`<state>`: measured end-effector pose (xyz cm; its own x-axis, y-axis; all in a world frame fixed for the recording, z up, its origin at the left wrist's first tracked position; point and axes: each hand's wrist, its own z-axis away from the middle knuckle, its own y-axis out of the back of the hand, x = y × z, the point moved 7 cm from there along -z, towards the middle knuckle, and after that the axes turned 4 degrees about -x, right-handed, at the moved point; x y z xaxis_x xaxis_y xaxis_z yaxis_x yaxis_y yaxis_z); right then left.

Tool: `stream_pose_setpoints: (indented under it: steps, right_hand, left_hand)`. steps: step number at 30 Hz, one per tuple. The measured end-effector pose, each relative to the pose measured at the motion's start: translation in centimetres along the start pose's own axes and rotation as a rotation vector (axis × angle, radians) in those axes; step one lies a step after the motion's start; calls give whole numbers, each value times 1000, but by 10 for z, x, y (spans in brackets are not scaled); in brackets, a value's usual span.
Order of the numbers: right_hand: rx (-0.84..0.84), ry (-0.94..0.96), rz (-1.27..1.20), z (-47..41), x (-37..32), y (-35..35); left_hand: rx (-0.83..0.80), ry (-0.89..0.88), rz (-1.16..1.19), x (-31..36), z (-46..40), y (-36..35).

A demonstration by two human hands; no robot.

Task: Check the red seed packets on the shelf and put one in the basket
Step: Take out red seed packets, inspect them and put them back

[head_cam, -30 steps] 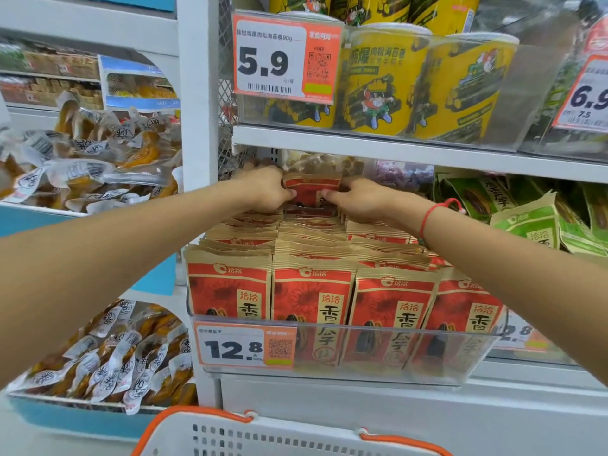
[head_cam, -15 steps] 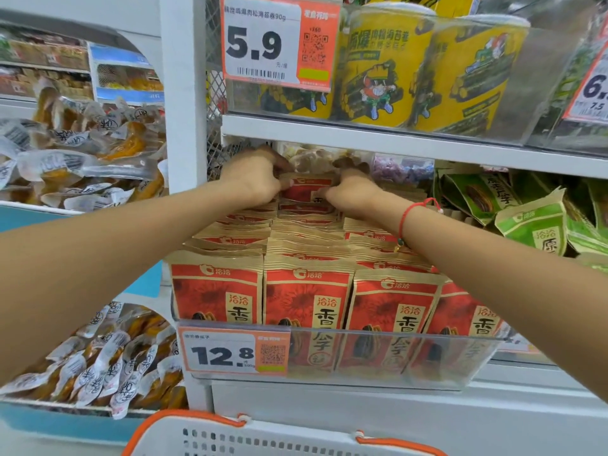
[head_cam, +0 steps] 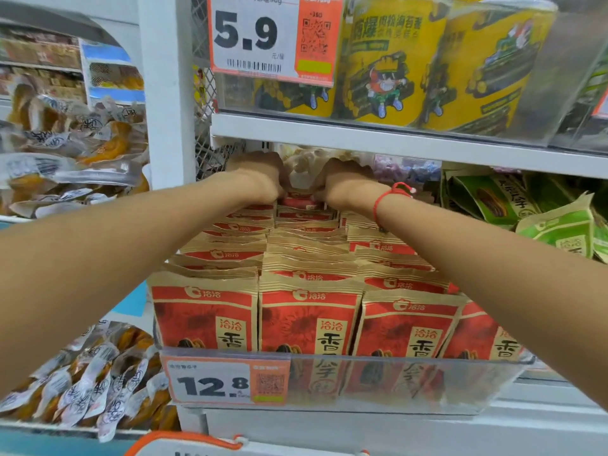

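Both bare arms reach deep into the white metal shelf, toward twelve o'clock. The left hand and the right hand sit close together at the back of the rows of red and tan paper seed packets, their knuckles turned up. Between them a single red seed packet at the very rear shows only as a thin strip. The fingers of both hands curl down out of sight behind the knuckles, at the packet's two ends, so whether they actually grip it or only touch it cannot be told. A red string bracelet circles the right wrist.

The packets stand upright in several files, front faces toward six o'clock, held in by a clear plastic shelf rail. On that rail at about seven o'clock hangs an orange and white price tag reading 12.8. Above, at twelve to one o'clock, yellow printed snack tubs stand on the upper shelf beside an orange and white price tag reading 5.9. At three o'clock lie green seed packets. At nine and eight o'clock, clear vacuum-sealed snack pouches fill the neighbouring bins. At six o'clock, the orange handle and white rim of a plastic shopping basket edge into view.
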<state>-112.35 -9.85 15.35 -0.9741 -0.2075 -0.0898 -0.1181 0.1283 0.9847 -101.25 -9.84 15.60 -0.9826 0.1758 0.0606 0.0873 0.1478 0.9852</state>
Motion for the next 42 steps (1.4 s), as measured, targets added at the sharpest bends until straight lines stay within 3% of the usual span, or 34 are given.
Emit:
stream_pose_setpoints:
  steps: [7, 13, 20, 25, 31, 42]
  right_hand:
    - [-119, -51, 9, 6, 0, -11]
    - [-293, 7, 78, 20, -10, -22]
    - [-307, 94, 13, 35, -7, -16]
    - [-364, 4, -30, 26, 0, -24]
    - [-403, -46, -61, 24, -3, -24]
    - [-340, 194, -114, 88, -4, 5]
  left_hand:
    - [-104, -34, 71, 9, -2, -14]
    - [64, -38, 162, 0, 26, 11]
    - [-80, -51, 8, 7, 22, -11]
    - [-301, -31, -18, 10, 11, -29]
    - [-412, -8, -50, 5, 3, -32]
    - [-136, -53, 160, 25, 57, 9]
